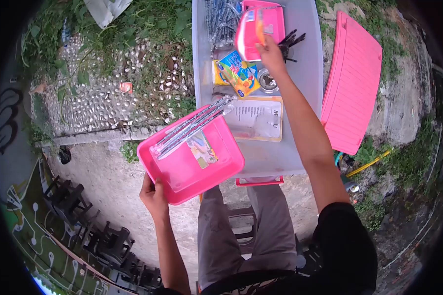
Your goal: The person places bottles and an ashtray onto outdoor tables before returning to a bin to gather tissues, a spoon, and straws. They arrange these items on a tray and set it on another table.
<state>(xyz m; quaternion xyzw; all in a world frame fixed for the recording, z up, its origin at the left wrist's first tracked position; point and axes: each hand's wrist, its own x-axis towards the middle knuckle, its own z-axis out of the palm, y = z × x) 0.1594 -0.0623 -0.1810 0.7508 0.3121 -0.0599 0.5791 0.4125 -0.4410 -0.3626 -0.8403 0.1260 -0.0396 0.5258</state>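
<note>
My left hand (155, 196) grips a pink plastic tray (221, 169) by its near left corner, thumb over the rim. Several wrapped pencils (194, 125) and a small printed card (202, 150) lie in it, the pencils sticking out past the far rim. My right hand (271, 53) is closed on a pink-and-white item (246, 39) with an orange strip; blur hides its exact kind. It is held above the far end of a large clear plastic bin (300, 152), partly covering a second pink tray (273, 19).
The bin also holds wrapped pencils (221, 22), blue-and-yellow packs (238, 73), a round metal tin (267, 81), dark sticks (293, 42) and a printed sheet (253, 115). A pink lid (354, 83) leans at the right. Black chairs (110, 246) stand lower left.
</note>
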